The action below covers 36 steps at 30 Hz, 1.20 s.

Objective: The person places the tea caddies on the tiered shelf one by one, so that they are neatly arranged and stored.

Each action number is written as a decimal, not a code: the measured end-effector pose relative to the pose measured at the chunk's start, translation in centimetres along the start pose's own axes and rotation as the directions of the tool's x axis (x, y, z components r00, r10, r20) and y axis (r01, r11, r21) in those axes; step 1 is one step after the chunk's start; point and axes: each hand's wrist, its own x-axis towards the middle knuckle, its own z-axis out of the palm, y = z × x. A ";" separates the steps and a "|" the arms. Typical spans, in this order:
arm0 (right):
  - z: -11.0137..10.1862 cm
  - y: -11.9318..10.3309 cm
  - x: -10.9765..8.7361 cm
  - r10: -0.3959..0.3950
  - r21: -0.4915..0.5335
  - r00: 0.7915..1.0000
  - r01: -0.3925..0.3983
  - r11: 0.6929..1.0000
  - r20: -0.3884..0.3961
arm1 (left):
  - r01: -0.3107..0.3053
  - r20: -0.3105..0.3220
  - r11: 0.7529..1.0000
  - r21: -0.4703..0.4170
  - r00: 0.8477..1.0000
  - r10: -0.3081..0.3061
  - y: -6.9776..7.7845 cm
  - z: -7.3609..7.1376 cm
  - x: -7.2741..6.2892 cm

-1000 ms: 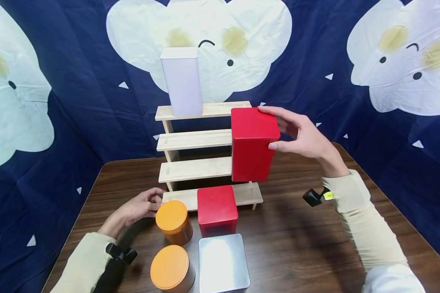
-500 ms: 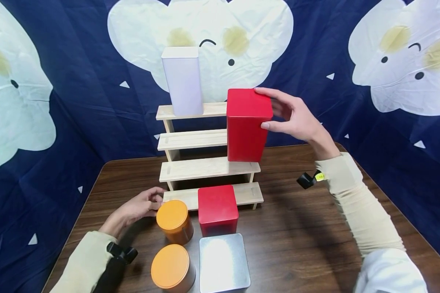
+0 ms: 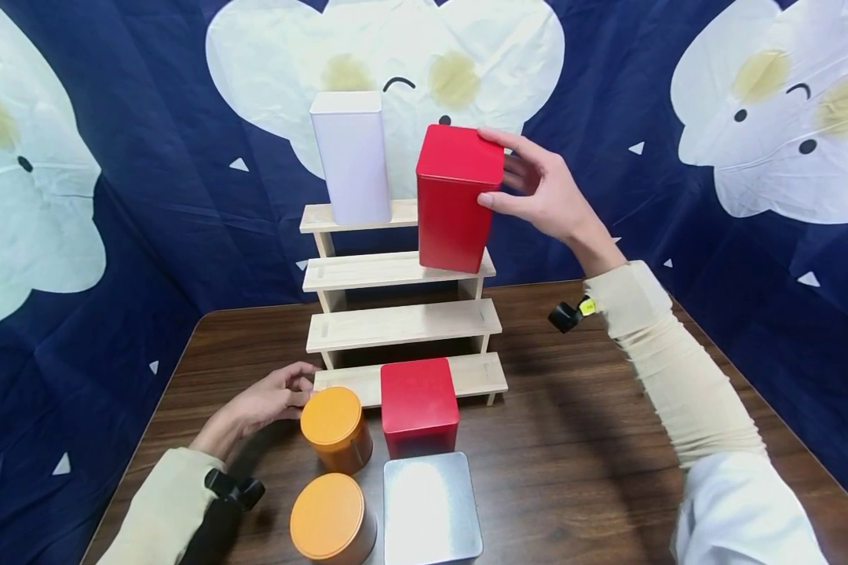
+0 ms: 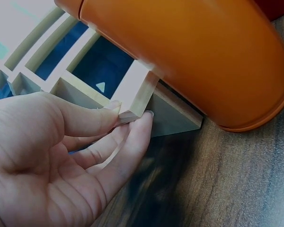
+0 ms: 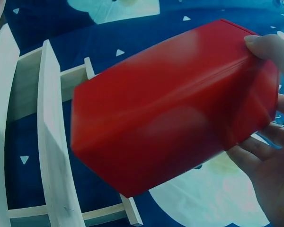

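My right hand [image 3: 547,192] grips a tall red tin [image 3: 455,212] near its lid, thumb on the front side and fingers behind. The tin is held slightly tilted in front of the upper right of a four-step wooden display stand [image 3: 403,326], overlapping its top two steps in the head view. In the right wrist view the red tin [image 5: 170,109] hangs off the stand's steps, its base toward them. My left hand [image 3: 272,400] pinches the left end of the lowest step [image 4: 135,92] between thumb and fingertips, beside an orange round tin [image 4: 199,56].
A white tall tin [image 3: 353,161] stands on the top step at left. In front of the stand are a shorter red tin [image 3: 419,400], a silver square tin [image 3: 431,506] and a second orange round tin [image 3: 328,514] on the wooden table [image 3: 565,471]. Blue cloth [image 3: 162,157] hangs behind.
My right hand has raised the tall red tin and carried it slightly left, from before the lower steps up to the upper ones. My left hand stays at the stand's lowest step.
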 end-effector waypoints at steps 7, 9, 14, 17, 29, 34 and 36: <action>0.5 0.8 1.5 0.023 -0.012 0.998 -0.024 1.000 -0.050 | -0.033 0.020 0.999 -0.026 0.999 0.034 -0.2 0.0 0.1; 0.6 1.1 1.9 0.038 -0.009 0.998 -0.038 0.999 -0.057 | -0.028 0.017 0.999 -0.027 0.999 0.029 -0.2 0.0 0.2; 0.6 1.7 2.7 0.081 -0.001 0.994 -0.081 0.997 -0.077 | -0.004 0.001 1.000 -0.006 1.000 0.004 -0.1 0.0 0.3; 0.6 1.9 3.1 0.112 0.023 0.990 -0.111 0.994 -0.083 | 0.006 -0.007 1.000 0.005 1.000 -0.006 -0.1 -0.1 0.3; 0.8 -0.7 4.2 0.221 0.049 0.975 -0.221 0.974 0.014 | -0.001 0.004 1.000 -0.013 1.000 0.001 -0.1 -0.1 0.1; 0.5 -0.8 4.6 0.239 -0.008 0.971 -0.239 0.971 -0.011 | -0.009 0.016 1.000 -0.018 1.000 0.009 0.0 0.0 0.1; 0.5 -0.9 4.6 0.246 -0.047 0.969 -0.248 0.968 -0.033 | -0.015 0.021 1.000 -0.018 1.000 0.015 0.1 0.0 0.1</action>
